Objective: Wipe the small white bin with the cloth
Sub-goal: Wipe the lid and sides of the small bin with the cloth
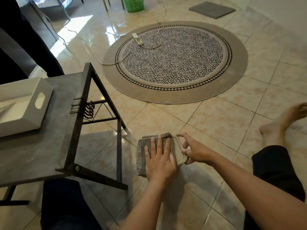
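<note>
The small white bin [178, 151] stands on the tiled floor in front of me, mostly covered. A grey-brown cloth [142, 147] is draped over its top and left side. My left hand [159, 159] lies flat on the cloth with fingers spread, pressing it against the bin. My right hand [193, 151] rests at the bin's right edge, thumb and fingers touching the lid's rim, index finger stretched out. Only the right strip of the lid shows.
A low dark table [49, 138] stands at the left with a white tray [25, 105] on it. A round patterned rug [176, 63] with a power strip [137, 39] lies ahead. My bare foot [272, 130] is at the right, a green basket [133, 4] far back.
</note>
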`<state>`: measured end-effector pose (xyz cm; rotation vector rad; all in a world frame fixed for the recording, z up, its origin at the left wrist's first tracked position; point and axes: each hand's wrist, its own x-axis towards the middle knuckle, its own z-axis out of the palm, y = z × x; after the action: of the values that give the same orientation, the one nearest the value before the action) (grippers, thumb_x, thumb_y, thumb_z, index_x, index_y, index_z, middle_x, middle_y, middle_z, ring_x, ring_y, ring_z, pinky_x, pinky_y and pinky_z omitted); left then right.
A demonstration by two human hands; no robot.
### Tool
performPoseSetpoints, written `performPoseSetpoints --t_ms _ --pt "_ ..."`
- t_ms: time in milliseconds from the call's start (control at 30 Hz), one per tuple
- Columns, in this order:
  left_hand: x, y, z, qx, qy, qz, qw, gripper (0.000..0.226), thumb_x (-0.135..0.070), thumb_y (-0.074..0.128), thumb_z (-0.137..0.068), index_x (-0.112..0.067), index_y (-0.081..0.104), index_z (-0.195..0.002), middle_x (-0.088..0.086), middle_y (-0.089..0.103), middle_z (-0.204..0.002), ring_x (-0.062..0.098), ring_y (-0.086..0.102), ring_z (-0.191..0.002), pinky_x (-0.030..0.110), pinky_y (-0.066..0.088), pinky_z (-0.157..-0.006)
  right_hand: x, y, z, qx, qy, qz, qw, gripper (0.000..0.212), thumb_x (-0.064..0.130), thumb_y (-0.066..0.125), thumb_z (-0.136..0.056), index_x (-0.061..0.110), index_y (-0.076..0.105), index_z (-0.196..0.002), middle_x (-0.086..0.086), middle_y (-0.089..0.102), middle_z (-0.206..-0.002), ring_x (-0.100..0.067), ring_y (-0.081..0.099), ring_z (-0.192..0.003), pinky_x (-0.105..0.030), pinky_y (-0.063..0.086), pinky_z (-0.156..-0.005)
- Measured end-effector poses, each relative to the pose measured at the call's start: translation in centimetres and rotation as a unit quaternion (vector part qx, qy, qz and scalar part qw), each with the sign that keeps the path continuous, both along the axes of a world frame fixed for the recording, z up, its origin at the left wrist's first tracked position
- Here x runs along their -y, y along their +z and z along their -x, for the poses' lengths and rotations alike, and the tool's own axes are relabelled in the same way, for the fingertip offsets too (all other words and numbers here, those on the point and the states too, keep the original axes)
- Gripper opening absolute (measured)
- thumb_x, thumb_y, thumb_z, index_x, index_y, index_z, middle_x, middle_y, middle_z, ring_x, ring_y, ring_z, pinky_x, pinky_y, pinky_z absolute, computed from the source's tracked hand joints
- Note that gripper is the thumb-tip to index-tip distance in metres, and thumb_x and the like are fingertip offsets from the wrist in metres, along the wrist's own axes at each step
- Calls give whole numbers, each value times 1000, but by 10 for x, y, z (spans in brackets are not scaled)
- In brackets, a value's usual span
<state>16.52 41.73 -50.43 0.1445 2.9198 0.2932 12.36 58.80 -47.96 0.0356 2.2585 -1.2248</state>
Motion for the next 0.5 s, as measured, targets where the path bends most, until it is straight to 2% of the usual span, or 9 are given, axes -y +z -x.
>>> performPoseSetpoints --t_ms 133,300,367,500 --pt "-5 7 1 18 7 -13 1000 63 -42 14 -99 -34 -20 -151 0 -31 -159 24 -31 -145 52 -14 -119 0 3 15 -18 24 -27 999 62 2 61 -90 31 41 -141 -5 51 -92 -21 60 -78 -53 61 -78" --pt "24 11 7 0 -19 -22 1000 59 -54 15 -100 -45 -12 -152 -2 -22 -163 19 -27 -147 45 -13 -120 1 6 21 -23 19 0 1000 58 -4 61 -91 29 47 -136 -10 52 -99 -23 66 -83 -40 65 -70" --pt "42 8 3 -8 18 -24 1000 59 -56 15 -100 -45 -13 -152 -1 -22 -163 20 -28 -146 46 -14 -119 4 6 15 -28 11 -1 1000 58 -4 61 -92 29 46 -137 -9 53 -100 -21 66 -84 -35 64 -66" --pt "40 5 -11 -1 93 -17 995 59 -56 9 -98 -45 -18 -150 1 -29 -160 21 -36 -143 50 -22 -115 10 1 2 -25 -5 5 1000 58 -4 60 -92 32 46 -135 -10 55 -101 -22 70 -77 -35 64 -60"
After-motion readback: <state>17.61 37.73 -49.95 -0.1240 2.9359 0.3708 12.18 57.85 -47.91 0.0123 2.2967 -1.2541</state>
